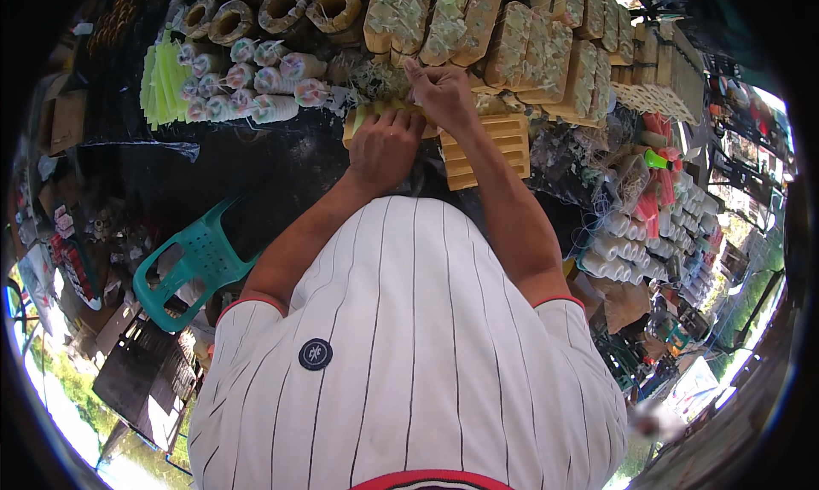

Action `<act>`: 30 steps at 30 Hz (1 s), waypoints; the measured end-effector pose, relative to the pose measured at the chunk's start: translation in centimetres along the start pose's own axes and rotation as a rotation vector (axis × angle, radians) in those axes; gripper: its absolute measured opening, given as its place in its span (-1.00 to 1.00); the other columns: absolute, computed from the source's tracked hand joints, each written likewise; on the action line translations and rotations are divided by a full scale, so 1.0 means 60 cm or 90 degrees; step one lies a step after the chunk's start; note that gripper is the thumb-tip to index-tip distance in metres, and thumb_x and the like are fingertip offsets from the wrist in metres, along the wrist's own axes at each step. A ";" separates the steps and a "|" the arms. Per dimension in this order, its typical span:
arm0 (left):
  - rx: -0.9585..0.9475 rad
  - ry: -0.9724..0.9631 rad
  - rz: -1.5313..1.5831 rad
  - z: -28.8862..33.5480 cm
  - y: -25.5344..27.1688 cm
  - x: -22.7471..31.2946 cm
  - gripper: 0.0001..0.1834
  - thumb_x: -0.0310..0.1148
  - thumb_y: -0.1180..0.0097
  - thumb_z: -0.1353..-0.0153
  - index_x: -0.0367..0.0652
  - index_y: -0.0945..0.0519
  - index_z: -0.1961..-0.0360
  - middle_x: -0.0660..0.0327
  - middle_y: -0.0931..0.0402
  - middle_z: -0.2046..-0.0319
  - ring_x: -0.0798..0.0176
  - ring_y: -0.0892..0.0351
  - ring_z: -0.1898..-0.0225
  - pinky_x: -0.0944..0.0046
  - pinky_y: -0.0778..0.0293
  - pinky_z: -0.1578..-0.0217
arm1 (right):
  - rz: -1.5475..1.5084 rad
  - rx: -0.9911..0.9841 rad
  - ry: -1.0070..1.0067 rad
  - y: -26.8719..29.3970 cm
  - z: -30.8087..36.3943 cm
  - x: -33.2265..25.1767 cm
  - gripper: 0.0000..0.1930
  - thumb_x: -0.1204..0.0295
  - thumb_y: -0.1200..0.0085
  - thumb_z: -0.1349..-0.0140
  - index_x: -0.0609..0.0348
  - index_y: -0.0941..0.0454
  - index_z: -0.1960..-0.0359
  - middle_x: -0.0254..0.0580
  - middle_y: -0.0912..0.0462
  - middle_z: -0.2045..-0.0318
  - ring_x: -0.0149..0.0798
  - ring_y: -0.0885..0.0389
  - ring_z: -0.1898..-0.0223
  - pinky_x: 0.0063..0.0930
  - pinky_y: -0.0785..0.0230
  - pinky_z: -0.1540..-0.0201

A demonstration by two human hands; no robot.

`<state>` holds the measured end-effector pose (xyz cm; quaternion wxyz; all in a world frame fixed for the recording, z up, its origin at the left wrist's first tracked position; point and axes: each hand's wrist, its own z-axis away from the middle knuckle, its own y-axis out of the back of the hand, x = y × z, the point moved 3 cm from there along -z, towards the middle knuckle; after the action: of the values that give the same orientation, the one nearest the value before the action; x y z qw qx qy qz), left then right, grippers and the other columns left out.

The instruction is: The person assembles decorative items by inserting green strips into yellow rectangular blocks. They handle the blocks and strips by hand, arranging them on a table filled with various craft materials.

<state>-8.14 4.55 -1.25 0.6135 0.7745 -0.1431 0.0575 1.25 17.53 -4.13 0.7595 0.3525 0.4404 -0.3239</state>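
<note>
My left hand [386, 149] lies over a yellow block [351, 132], its fingers bent over the top. Just to the right and slightly farther away, my right hand [444, 98] is closed, with thumb and fingers pinched together. Whatever sits in that pinch is too small to make out. Between and beyond the hands is a tangle of pale green scraps [375, 81]. A yellow ribbed block [485, 153] lies beneath my right forearm. Beyond it stand rows of tan blocks [520, 51] with pale green flakes on their tops.
White rolls with plastic-wrapped ends [275, 106] are stacked at the far left, beside yellow-green sticks [162, 81]. Behind them stand thick hollow cylinders [281, 11]. A teal plastic chair [200, 255] is at the left. More white rolls [627, 247] are piled on the right.
</note>
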 end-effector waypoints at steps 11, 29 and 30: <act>0.022 0.100 0.076 0.050 0.023 -0.055 -0.68 -0.28 -0.48 0.05 -0.16 -0.66 0.29 0.11 -0.68 0.26 0.02 -0.69 0.16 0.12 -0.63 0.14 | 0.461 -0.010 0.262 0.031 0.077 -0.054 -0.50 0.00 -0.21 -0.44 0.28 -0.79 0.04 0.04 -0.82 0.21 0.09 -0.79 0.15 -0.01 -0.57 -0.02; 0.024 0.082 0.171 0.062 -0.004 -0.062 -0.66 -0.39 -0.50 0.15 -0.17 -0.61 0.33 0.13 -0.65 0.34 -0.01 -0.71 0.26 0.06 -0.63 0.29 | 0.596 0.036 0.014 -0.042 0.022 -0.065 -0.26 -0.14 0.18 -0.60 0.26 -0.75 0.46 0.20 -0.78 0.35 0.24 -0.79 0.21 0.01 -0.63 0.08; 0.016 0.090 0.170 0.057 0.000 -0.067 -0.61 -0.37 -0.54 0.16 -0.17 -0.62 0.29 0.13 -0.66 0.30 -0.02 -0.71 0.23 0.06 -0.64 0.27 | 0.595 0.027 0.012 -0.041 0.011 -0.075 -0.26 -0.14 0.18 -0.60 0.26 -0.75 0.46 0.21 -0.79 0.33 0.23 -0.79 0.18 0.01 -0.63 0.06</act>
<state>-12.25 1.84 -3.16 0.5994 0.7499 -0.2005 0.1952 -2.26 16.47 -0.47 0.8126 0.5314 0.2346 0.0475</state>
